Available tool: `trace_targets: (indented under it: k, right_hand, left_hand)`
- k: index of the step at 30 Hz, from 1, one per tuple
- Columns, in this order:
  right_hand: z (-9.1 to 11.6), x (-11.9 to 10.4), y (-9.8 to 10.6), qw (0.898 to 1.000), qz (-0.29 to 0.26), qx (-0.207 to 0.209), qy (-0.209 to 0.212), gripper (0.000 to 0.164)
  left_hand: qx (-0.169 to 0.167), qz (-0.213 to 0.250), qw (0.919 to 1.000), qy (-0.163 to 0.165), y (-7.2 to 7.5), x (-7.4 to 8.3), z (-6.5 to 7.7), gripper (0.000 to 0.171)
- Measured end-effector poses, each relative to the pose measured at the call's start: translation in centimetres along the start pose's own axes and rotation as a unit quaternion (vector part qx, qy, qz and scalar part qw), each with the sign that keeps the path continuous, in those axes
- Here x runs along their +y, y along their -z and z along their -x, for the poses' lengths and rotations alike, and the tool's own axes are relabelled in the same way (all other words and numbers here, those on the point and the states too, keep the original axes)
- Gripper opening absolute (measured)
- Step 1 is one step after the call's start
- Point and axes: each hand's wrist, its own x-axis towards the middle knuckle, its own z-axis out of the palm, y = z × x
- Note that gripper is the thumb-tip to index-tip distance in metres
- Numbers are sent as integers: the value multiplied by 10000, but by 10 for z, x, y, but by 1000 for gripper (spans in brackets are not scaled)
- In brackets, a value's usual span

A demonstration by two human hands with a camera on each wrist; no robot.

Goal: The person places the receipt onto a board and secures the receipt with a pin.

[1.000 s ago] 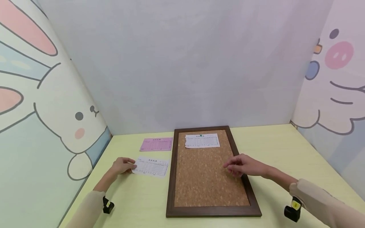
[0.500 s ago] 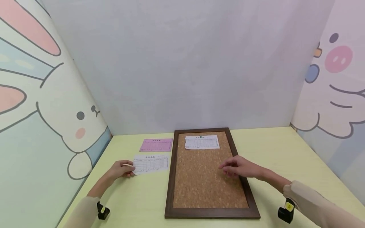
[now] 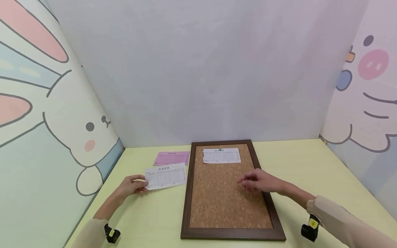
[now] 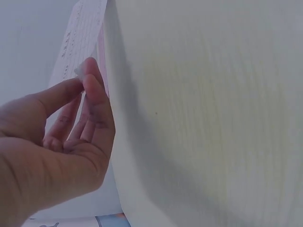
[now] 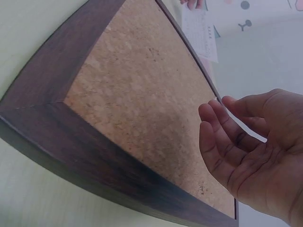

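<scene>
My left hand (image 3: 133,185) pinches the left edge of a white printed form (image 3: 165,176) between thumb and fingers. In the left wrist view the form (image 4: 83,40) rises past the fingertips, tilted up off the table. Its top covers the lower edge of a pink form (image 3: 172,157) lying on the table. Over the right part of a framed cork board (image 3: 229,196) hovers my right hand (image 3: 258,181), its fingers loosely bent and nothing seen between them. A second white form (image 3: 221,156) lies on the board's upper part, with a green pushpin (image 3: 220,150) at its top edge.
The board's dark brown wooden frame (image 3: 232,234) lies on a pale yellow table (image 3: 297,165). A grey wall (image 3: 201,69) stands behind. Side panels with a cartoon rabbit (image 3: 77,137) and a cartoon pig (image 3: 372,65) flank the table.
The white form in my left hand has lifted and turned, its far end swinging upward over the pink form's edge. My right hand has shifted slightly left over the board.
</scene>
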Motion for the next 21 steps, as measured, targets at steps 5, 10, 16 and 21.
trace_targets:
  k: [5,10,16,21]
  right_hand:
    - [-3,-5,3,9999,109,14,91,33]
    - [-11,-8,1,9999,72,11,118,32]
    - [-31,-20,-8,9997,28,38,239,33]
    - [-43,-31,-17,9990,170,132,383,36]
  left_hand:
    - [-80,81,9999,-75,0,2,1,43]
    - [-198,263,9995,-42,1,5,3,43]
    - [-233,273,9992,-158,2,10,5,42]
    - [-270,337,9989,-193,1,14,9,41]
